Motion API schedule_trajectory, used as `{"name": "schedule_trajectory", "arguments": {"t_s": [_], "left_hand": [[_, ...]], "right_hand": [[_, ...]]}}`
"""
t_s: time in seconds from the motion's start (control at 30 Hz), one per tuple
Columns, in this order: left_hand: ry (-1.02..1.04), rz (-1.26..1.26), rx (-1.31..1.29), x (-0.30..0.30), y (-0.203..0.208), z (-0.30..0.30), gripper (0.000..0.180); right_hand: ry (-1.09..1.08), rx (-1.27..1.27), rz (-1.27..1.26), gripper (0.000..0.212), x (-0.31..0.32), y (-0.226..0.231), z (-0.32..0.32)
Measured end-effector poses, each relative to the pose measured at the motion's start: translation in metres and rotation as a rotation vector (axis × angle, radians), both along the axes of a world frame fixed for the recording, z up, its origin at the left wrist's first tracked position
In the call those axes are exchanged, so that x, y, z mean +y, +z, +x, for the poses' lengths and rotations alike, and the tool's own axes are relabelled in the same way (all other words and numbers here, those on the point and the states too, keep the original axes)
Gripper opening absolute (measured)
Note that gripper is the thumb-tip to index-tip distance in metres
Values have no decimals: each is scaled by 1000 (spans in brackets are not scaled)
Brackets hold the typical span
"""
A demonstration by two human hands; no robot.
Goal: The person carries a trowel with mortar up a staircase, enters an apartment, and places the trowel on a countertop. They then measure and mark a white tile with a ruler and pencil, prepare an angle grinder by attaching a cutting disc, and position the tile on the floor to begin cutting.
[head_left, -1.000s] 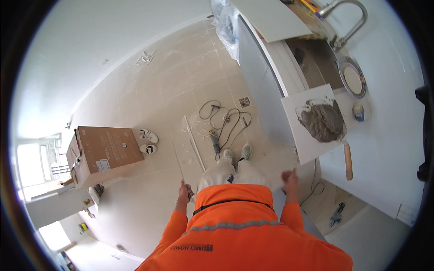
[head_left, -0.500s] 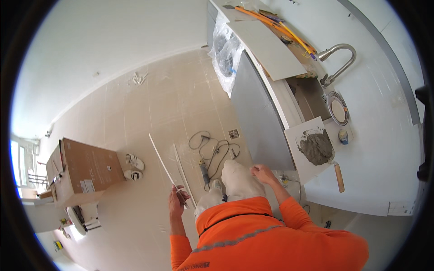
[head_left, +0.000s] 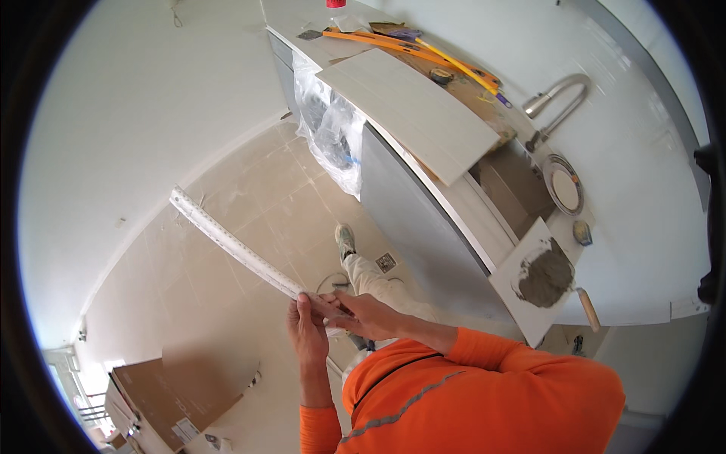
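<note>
A long white strip (head_left: pixel 234 246) with a row of little holes sticks out from the person's hands, up and to the left. The left hand (head_left: pixel 306 321) is pinching it close to its near end, with the thumb lying on top. The right hand (head_left: pixel 370 316) comes across to that same end and its fingers are curled there, but I can't tell if they squeeze the strip or just touch it. Holding such a long thing at one end lets most of it hang out over the floor, and two hands close together may help stop it from tipping. To the right of the grip, a pale board (head_left: pixel 522 310) holds a blob of gray mud (head_left: pixel 547 278), maybe so the mud stays off the counter. A wooden handle (head_left: pixel 587 309) pokes out past the board's edge, which probably makes it easy to grab. Farther up and right of the grip, a flat pale panel (head_left: pixel 412 113) lies on the counter, reaching the near end of the sink (head_left: pixel 514 178). Down and left of the grip sits a brown box (head_left: pixel 151 386), well apart from the strip.
</note>
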State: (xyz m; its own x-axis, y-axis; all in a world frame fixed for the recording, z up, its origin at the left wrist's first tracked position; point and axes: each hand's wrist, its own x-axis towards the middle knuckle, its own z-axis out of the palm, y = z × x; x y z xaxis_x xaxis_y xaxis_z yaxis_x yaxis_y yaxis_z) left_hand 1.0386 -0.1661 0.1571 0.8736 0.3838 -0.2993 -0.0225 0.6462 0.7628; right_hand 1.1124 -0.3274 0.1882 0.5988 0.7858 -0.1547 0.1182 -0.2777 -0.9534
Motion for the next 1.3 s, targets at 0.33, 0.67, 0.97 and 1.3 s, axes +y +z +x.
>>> {"name": "schedule_trajectory", "arguments": {"t_s": [0.33, 0.67, 0.97, 1.3], "left_hand": [[-422, 756, 174, 120, 55, 490, 31], [-1074, 1513, -37, 203, 96, 658, 43], [-1271, 1582, -703, 281, 64, 837, 42], [-1535, 1666, -810, 264, 28, 934, 40]], "right_hand": [[-437, 79, 14, 25, 95, -6, 433], [-669, 455, 15, 29, 150, 7, 589], [-1103, 402, 189, 34, 226, 25, 679], [-1342, 506, 183, 32, 240, -23, 732]]}}
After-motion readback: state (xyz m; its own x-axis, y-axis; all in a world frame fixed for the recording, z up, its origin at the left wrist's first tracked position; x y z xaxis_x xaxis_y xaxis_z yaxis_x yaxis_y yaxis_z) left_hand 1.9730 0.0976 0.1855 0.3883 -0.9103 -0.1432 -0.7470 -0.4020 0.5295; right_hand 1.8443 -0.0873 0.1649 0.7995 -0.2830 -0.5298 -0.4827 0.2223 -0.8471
